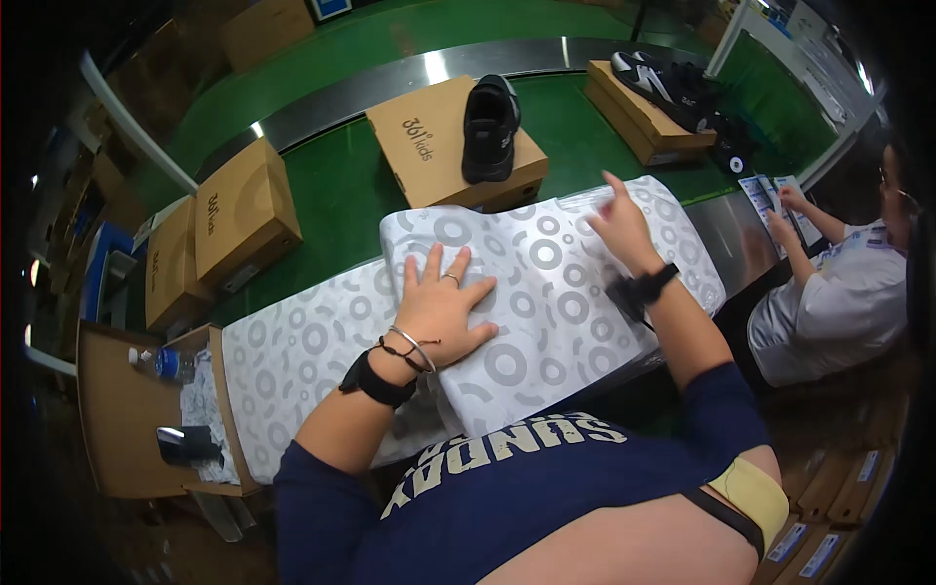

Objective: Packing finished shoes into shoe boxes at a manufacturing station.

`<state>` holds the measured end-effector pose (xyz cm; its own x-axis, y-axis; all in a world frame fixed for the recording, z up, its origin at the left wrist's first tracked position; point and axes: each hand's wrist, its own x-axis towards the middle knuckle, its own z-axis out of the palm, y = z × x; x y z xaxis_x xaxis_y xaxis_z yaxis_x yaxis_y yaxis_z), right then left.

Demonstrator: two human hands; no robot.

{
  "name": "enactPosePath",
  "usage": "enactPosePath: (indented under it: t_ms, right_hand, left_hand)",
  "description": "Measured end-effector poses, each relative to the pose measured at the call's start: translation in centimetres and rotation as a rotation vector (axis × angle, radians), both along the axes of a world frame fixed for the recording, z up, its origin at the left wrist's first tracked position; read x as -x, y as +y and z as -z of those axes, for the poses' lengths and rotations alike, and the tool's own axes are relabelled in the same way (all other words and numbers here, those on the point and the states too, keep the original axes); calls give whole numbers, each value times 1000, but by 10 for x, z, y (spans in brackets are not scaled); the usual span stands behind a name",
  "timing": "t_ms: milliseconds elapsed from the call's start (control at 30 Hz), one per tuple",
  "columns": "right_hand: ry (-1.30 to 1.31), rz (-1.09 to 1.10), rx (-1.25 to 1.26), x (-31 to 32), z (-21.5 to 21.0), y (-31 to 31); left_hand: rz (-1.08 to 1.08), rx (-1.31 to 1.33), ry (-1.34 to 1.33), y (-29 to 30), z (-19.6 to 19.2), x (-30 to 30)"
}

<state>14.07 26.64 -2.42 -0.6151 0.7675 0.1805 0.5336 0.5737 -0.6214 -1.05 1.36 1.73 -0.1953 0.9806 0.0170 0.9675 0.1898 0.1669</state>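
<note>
A thick stack of white wrapping paper [546, 331] with grey ring patterns lies in front of me. My left hand [436, 307] rests flat on its left part, fingers spread. Over the stack's far right side hovers my right hand [627, 232], slightly blurred. Its index finger is stretched out and its thumb apart, with nothing visible in it. A lower layer of the same patterned paper [302, 351] extends to the left. Just beyond the stack, a black shoe [489, 132] stands on a closed brown shoebox [414, 146].
Brown boxes [244, 214] stand at the left. An open carton [127, 409] holds a water bottle [174, 366], a dark object [188, 446] and crumpled paper. Far right, dark shoes [663, 93] sit on another shoebox [639, 122]. A co-worker [829, 312] handles printed sheets at the right.
</note>
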Motion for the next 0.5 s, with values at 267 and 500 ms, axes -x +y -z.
enactPosePath:
  t_ms: [267,500]
  right_hand:
    - [340,-194,141,171,19,35]
    - [698,-477,809,54,-106,16]
  left_hand:
    - [37,68,-31,10,6,-9]
    - [28,57,-95,6,8,-6]
